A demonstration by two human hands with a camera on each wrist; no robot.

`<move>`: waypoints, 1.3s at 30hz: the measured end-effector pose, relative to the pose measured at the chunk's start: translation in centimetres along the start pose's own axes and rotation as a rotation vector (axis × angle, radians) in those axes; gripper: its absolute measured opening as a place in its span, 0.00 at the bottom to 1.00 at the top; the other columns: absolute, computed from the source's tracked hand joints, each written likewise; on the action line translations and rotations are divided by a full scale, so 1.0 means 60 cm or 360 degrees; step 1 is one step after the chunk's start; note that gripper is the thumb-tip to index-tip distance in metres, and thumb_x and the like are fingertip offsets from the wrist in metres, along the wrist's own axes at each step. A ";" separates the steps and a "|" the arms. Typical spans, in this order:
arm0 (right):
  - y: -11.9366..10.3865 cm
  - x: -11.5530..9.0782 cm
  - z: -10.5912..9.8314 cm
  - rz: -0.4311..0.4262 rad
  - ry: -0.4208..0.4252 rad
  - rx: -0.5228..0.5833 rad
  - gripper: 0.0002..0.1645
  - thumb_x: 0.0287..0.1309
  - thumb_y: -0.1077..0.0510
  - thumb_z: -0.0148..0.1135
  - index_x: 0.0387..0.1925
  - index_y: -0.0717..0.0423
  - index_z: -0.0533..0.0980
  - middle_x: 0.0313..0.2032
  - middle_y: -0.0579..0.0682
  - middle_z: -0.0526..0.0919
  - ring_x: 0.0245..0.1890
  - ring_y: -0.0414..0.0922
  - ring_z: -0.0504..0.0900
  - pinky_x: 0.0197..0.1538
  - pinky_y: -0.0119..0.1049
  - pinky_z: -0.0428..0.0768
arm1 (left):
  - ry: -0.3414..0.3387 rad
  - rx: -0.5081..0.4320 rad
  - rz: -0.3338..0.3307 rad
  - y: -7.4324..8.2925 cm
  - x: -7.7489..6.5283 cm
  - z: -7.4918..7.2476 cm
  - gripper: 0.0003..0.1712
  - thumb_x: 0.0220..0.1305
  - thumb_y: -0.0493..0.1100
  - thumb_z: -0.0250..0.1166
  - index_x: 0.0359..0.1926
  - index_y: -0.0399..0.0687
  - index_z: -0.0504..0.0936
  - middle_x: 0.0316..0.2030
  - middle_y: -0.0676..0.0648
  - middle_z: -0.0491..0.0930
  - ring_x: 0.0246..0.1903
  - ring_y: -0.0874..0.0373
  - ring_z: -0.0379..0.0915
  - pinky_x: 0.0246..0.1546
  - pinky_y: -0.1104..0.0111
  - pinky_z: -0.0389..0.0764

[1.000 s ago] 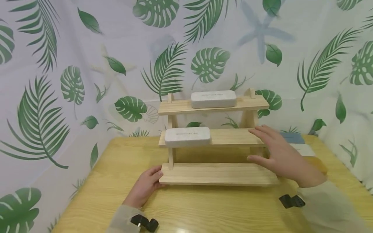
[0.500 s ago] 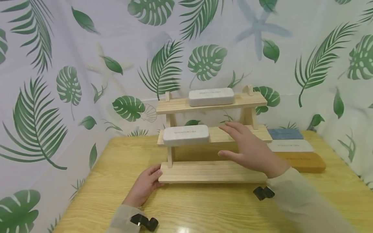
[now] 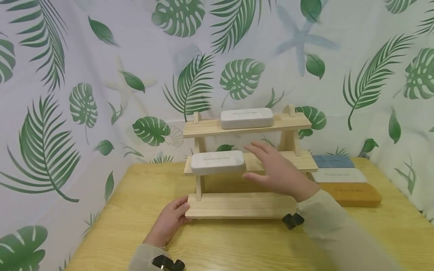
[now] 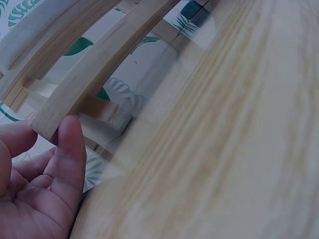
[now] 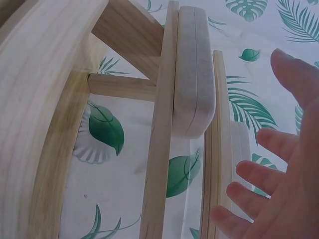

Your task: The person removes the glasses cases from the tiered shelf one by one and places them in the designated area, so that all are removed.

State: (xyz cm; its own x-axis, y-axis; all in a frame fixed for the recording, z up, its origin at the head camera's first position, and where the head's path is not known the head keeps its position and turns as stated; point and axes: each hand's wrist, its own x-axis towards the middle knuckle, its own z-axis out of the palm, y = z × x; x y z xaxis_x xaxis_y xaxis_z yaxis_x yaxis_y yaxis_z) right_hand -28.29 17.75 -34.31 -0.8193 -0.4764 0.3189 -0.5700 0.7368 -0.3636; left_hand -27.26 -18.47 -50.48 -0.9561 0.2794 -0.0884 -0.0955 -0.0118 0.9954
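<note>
A three-tier wooden display stand stands on the table. One off-white oblong case sits at the left of its middle shelf, and a similar case lies on the top shelf. My left hand grips the left end of the bottom shelf; the left wrist view shows the thumb and a finger pinching the board's end. Over the middle shelf, just right of its case, my right hand hovers with fingers spread. In the right wrist view that hand holds nothing, and the middle case is apart from its fingers.
To the right of the stand, a blue case, a white case and an orange case lie in a row on the wooden table. A leaf-patterned cloth hangs behind and at the sides.
My right hand has moved left from the shelf's right end to near the middle case, uncovering the cases on the right. The left hand keeps its grip on the bottom shelf.
</note>
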 end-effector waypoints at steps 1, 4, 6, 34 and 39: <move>0.000 0.001 0.002 0.0004 -0.0004 0.0000 0.54 0.61 0.32 0.67 0.79 0.46 0.55 0.77 0.56 0.54 0.74 0.60 0.56 0.66 0.63 0.66 | -0.0003 -0.0006 -0.0005 -0.003 -0.001 0.001 0.34 0.79 0.47 0.55 0.75 0.31 0.59 0.69 0.30 0.64 0.59 0.46 0.74 0.51 0.61 0.81; 0.001 0.005 0.006 0.0005 0.0004 -0.0021 0.54 0.61 0.33 0.67 0.79 0.46 0.56 0.76 0.56 0.55 0.74 0.59 0.56 0.67 0.63 0.66 | -0.0011 -0.0011 0.0004 -0.007 -0.004 0.002 0.35 0.79 0.48 0.55 0.75 0.31 0.59 0.69 0.30 0.64 0.60 0.45 0.74 0.51 0.60 0.81; 0.002 0.009 0.008 0.0003 0.0001 -0.0043 0.54 0.60 0.32 0.67 0.79 0.47 0.56 0.76 0.57 0.55 0.74 0.59 0.56 0.67 0.62 0.66 | -0.0011 -0.0008 0.0001 -0.007 -0.005 0.002 0.35 0.79 0.48 0.55 0.75 0.31 0.58 0.70 0.30 0.63 0.60 0.45 0.73 0.51 0.60 0.81; -0.016 0.089 0.054 0.0048 -0.0093 -0.0122 0.60 0.52 0.31 0.74 0.78 0.50 0.59 0.75 0.57 0.60 0.74 0.59 0.57 0.72 0.57 0.60 | 0.0033 -0.0029 0.0022 0.002 -0.004 0.007 0.32 0.79 0.43 0.55 0.74 0.28 0.60 0.67 0.29 0.67 0.54 0.49 0.77 0.49 0.61 0.81; -0.013 0.101 0.061 0.0038 -0.0111 -0.0149 0.60 0.52 0.31 0.73 0.78 0.50 0.59 0.75 0.58 0.58 0.74 0.60 0.55 0.72 0.58 0.59 | 0.0012 -0.0037 0.0032 0.004 -0.005 0.005 0.32 0.80 0.42 0.54 0.74 0.27 0.59 0.67 0.28 0.66 0.53 0.50 0.76 0.48 0.62 0.80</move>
State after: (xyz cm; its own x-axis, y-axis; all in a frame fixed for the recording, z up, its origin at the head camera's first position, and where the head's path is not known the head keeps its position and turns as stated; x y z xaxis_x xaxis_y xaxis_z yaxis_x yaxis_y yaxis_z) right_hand -33.03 12.51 -35.30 -0.8367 -0.4883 0.2481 -0.5449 0.7883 -0.2859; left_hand -26.92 -18.26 -50.17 -0.9600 0.2715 -0.0691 -0.0829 -0.0399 0.9958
